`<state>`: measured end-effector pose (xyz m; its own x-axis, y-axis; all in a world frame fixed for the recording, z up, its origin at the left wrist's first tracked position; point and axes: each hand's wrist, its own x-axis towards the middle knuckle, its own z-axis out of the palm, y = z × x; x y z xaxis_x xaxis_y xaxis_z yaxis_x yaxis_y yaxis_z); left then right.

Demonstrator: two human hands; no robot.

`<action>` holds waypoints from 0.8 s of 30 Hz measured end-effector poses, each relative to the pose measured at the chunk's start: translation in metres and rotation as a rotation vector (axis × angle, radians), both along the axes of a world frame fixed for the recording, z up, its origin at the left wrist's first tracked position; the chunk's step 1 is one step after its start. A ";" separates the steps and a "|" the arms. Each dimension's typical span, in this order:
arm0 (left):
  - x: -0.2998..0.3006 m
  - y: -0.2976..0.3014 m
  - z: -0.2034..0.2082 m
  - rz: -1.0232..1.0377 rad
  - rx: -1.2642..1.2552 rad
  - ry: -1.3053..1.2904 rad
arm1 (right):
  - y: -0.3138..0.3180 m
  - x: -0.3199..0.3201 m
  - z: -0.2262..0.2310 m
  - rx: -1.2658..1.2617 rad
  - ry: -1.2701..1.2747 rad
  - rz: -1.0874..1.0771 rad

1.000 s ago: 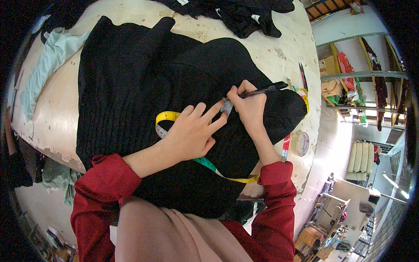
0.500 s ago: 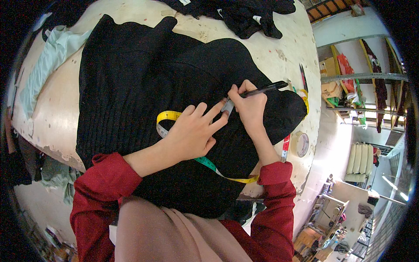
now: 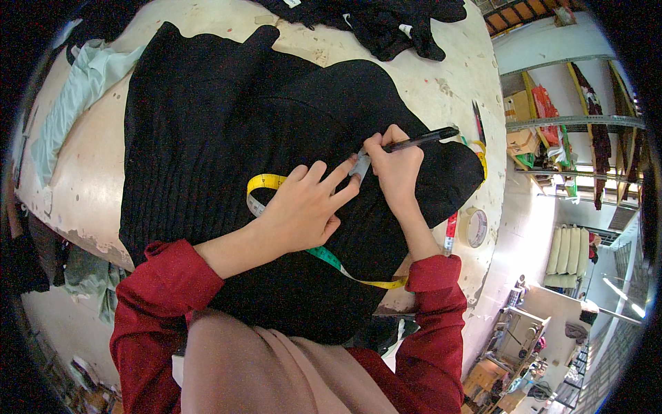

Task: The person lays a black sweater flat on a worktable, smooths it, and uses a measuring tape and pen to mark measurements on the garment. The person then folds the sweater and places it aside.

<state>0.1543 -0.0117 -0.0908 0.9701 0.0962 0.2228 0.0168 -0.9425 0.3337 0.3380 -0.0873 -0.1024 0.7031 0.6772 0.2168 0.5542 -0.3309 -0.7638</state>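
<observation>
A black garment with narrow pleats at its left part lies spread over the table. On it my left hand rests with fingers spread, two fingertips pressing a small pale strip against the cloth. My right hand is closed round a black marker pen, whose lower end is hidden behind the fingers at the strip. A tape measure, yellow, white and green, curls out beside my left hand and runs under it towards my right sleeve.
The worn table bears a roll of clear tape at its right edge, near a dark pointed tool. Pale green satin cloth lies at the left, more black garments at the back. Shelves stand off to the right.
My right hand and the pen have shifted very slightly to the right. My left hand stays in place on the strip.
</observation>
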 end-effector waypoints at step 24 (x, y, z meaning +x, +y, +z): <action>0.000 0.000 -0.003 0.001 -0.029 0.001 | 0.002 0.002 -0.001 0.009 -0.052 -0.019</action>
<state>0.1543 -0.0120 -0.0943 0.9702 0.1036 0.2192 0.0181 -0.9325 0.3608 0.3398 -0.0854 -0.1031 0.7035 0.6617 0.2592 0.5868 -0.3352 -0.7371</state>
